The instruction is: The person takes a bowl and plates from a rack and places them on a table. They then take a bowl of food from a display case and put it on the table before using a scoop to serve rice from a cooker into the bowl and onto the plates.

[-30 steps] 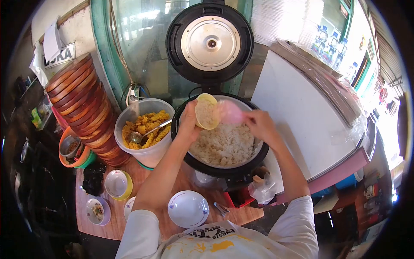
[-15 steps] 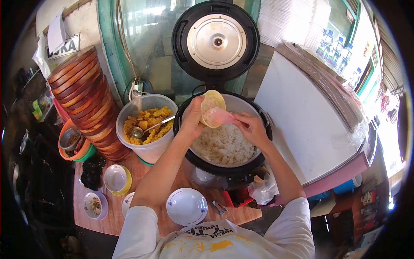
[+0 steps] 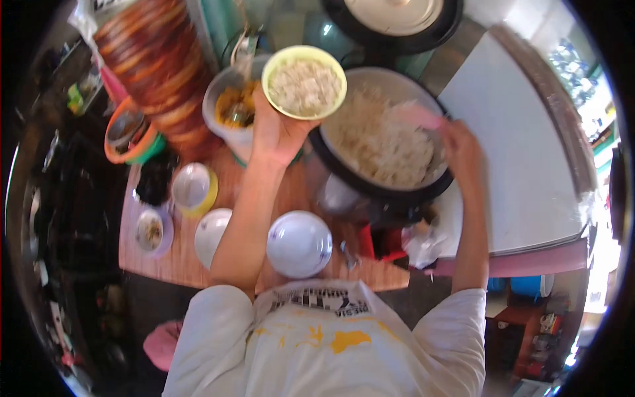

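Observation:
My left hand [image 3: 281, 132] grips a small yellow bowl [image 3: 338, 92] filled with white rice [image 3: 304, 86], raised over the gap between the tub and the cooker. In my right hand [image 3: 460, 147] is a pink rice paddle [image 3: 421, 117], its blade over the cooker's right side. The big rice cooker [image 3: 390, 195] stands with its lid [image 3: 397, 13] up and holds loose white rice [image 3: 387, 142]. Partly behind my left hand sits a translucent tub [image 3: 218, 126] of yellow rice [image 3: 233, 102] with a metal ladle [image 3: 239, 118] in it.
A tall stack of wooden plates [image 3: 155, 59] leans at the left, beside an orange basket [image 3: 118, 157]. White plates [image 3: 299, 245] and small bowls [image 3: 193, 186] lie on the wooden table [image 3: 374, 272]. A white-topped surface [image 3: 516, 152] borders the cooker's right.
My left hand has moved the rice-filled bowl left, off the cooker. My right hand has drawn the paddle rightward, away from the bowl. The camera view has tilted down.

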`<state>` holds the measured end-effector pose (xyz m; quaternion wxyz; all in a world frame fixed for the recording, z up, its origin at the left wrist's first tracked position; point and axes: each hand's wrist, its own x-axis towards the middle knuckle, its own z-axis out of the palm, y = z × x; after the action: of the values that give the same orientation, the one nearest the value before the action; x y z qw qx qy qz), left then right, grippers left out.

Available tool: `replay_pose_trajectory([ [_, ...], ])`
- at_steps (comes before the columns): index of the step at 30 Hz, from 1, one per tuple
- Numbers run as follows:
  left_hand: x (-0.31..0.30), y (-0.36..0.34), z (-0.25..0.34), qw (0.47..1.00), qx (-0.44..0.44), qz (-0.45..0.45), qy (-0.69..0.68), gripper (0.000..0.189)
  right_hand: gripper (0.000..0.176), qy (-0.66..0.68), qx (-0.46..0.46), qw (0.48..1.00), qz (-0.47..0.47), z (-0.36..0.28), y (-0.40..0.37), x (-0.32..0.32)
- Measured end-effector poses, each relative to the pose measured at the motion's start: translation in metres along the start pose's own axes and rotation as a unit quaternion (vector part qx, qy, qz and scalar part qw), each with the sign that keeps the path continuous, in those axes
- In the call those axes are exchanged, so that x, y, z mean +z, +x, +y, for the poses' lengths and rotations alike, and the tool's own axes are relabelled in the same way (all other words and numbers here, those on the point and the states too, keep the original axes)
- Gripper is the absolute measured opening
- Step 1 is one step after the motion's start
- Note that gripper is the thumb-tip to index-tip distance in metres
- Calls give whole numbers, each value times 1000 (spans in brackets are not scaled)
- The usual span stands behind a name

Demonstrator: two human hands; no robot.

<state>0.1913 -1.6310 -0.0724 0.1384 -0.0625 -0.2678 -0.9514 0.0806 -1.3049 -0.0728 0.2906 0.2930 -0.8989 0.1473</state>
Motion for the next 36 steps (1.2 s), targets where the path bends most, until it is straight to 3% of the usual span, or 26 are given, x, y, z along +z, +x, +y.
replay_pose_trajectory([
  [1, -11, -22, 3, 999, -11, 1, -30, 56, 19, 35, 33, 999, 5, -5, -1, -6],
  [5, -62, -104, -6, 990, -35, 64, -123, 58, 21, 92, 8, 995, -37, -14, -15, -9],
  [6, -88, -127, -16, 989, -46, 41, -132, 51, 21, 105, 12, 994, -34, -16, -18, -9],
  [7, -109, -148, -32, 988, -31, 97, -119, 49, 22, 117, 15, 993, -28, -20, -24, -11],
  [8, -111, -172, -41, 998, -1, 68, 3, 52, 22, 129, 18, 991, -23, -24, -27, -12],
  [10, -128, -208, -57, 995, -26, 89, 38, 55, 22, 150, 19, 988, -20, -32, -33, -15],
  [12, -173, -234, -83, 965, -130, 178, -143, 59, 22, 162, 21, 986, -20, -37, -37, -19],
  [13, -191, -245, -97, 981, -47, 159, 105, 61, 22, 164, 23, 986, -18, -38, -38, -21],
  [14, -208, -257, -110, 929, 38, 129, 345, 62, 22, 166, 26, 986, -17, -39, -39, -24],
  [16, -229, -262, -130, 806, 77, 113, 576, 62, 22, 156, 33, 987, -12, -41, -41, -35],
  [18, -239, -250, -143, 781, -5, 158, 604, 60, 22, 148, 40, 988, -8, -41, -42, -41],
  [19, -241, -251, -148, 717, -8, 93, 690, 72, 22, 143, 44, 989, -8, -41, -43, -43],
  [22, -241, -255, -164, 473, 28, -44, 879, 78, 22, 137, 51, 989, -8, -46, -44, -48],
  [26, -235, -249, -153, 567, -9, -31, 823, 77, 22, 129, 39, 991, -4, -44, -38, -55],
  [29, -203, -232, -100, 571, 77, 64, 815, 77, 23, 100, 51, 993, -20, -33, -26, -62],
  [31, -167, -209, -55, 656, 188, 139, 718, 73, 24, 107, 67, 992, -25, -29, -17, -59],
  [32, -155, -200, -34, 646, 208, 172, 714, 71, 24, 111, 73, 991, -24, -27, -10, -55],
  [34, -137, -178, -3, 682, 280, 221, 638, 65, 23, 100, 51, 993, -45, -10, 0, -34],
  [36, -100, -154, 17, 647, 346, 215, 644, 54, 23, 70, 35, 995, -60, 5, 13, -16],
])
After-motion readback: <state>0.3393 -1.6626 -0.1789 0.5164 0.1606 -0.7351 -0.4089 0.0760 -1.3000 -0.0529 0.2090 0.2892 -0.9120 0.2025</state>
